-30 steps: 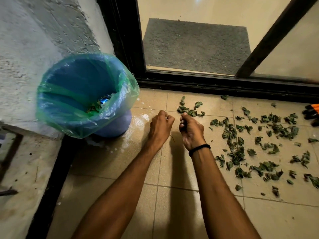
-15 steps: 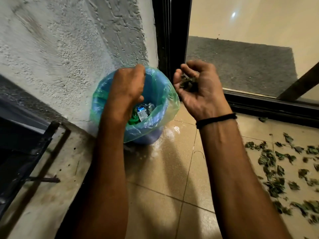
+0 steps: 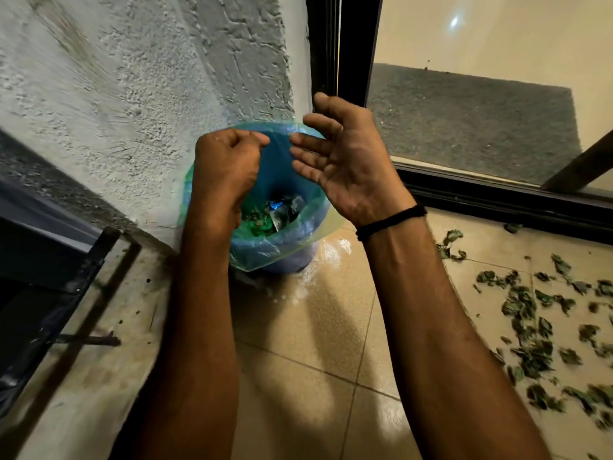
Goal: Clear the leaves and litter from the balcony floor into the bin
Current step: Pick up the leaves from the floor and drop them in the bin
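Note:
A blue bin with a green-blue plastic liner [image 3: 285,247] stands in the corner between the rough wall and the door frame. Inside it lie leaves and crumpled wrappers [image 3: 282,210]. My left hand [image 3: 225,174] hovers over the bin's left rim with its fingers curled into a fist; no leaf shows in it. My right hand [image 3: 348,167] is above the bin's right rim, palm turned left, fingers spread and holding nothing. Several dried green leaves [image 3: 530,310] lie scattered on the tiled floor at the right.
A black sliding-door frame [image 3: 341,44] and its bottom track [image 3: 497,194] run behind the bin, with a grey doormat [image 3: 481,121] beyond the glass. A dark metal frame [image 3: 49,260] sits at the left on a concrete ledge. A whitish smear [image 3: 331,250] marks the tile beside the bin.
Both hands rose from the floor to the bin. The right hand, which cupped leaves half a second ago, has opened and holds none; the left stays curled.

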The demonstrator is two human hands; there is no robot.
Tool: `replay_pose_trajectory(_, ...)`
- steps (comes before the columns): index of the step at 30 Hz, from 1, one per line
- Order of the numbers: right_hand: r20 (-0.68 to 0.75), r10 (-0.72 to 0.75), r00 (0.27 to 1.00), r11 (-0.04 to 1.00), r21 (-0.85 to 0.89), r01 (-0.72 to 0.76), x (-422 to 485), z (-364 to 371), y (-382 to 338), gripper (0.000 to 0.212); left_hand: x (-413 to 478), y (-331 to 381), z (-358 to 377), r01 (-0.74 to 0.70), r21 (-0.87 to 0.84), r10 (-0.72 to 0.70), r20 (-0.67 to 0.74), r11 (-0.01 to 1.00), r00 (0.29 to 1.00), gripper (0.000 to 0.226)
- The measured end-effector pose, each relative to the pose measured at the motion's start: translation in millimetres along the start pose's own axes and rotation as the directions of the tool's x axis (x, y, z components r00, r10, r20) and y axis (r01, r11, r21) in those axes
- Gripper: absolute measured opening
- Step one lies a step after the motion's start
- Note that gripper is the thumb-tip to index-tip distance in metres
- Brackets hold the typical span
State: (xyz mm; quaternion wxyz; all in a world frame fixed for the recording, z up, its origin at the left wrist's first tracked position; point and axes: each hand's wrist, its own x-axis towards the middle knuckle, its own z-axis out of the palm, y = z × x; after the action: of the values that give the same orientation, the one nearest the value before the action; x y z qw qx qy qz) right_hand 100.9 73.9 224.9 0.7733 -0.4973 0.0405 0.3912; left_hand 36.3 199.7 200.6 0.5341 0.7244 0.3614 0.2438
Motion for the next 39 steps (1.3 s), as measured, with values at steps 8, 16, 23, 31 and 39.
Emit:
replay_pose_trajectory(8, -0.298, -0.235, 0.925, 0.961, 0.074, 0.267, -14.7, -82.6, -1.1, 0.002, -56.2, 18.8, 67.7, -0.315, -0.156, 0.319, 0.001, 0.936, 0.948, 0.013)
replay_pose_trajectory(16, -0.629, -0.342, 0.698, 0.887, -0.461, 0.02, -5.9, -216.3, 92.0, 0.012, -103.2, -20.1, 142.7, -0.231, 0.002, 0.217, 0.337, 0.973, 0.916, 0.008)
replay_pose_trajectory(23, -0.501, -0.407, 0.764, 0.582, -0.786, -0.205, -7.1, -241.8, 186.5, 0.013, -103.0, -116.4, 179.0, -0.001, 0.251, -0.104, 0.402, 0.968, 0.91, 0.008)
replay_pose_trajectory(31, -0.219, -0.581, 0.784, 0.136, -0.976, -0.172, -3.5, -248.6, 221.2, 0.018, -106.8, -161.7, 188.0, 0.105, 0.341, -0.227, 0.339, 0.934, 0.913, 0.017)
replay_pose_trajectory(39, -0.418, -0.628, 0.657, 0.455, -0.882, -0.126, -6.3, -264.4, 199.5, 0.009, -108.6, -159.7, 210.6, -0.067, 0.365, -0.093, 0.402, 0.929, 0.911, 0.024)
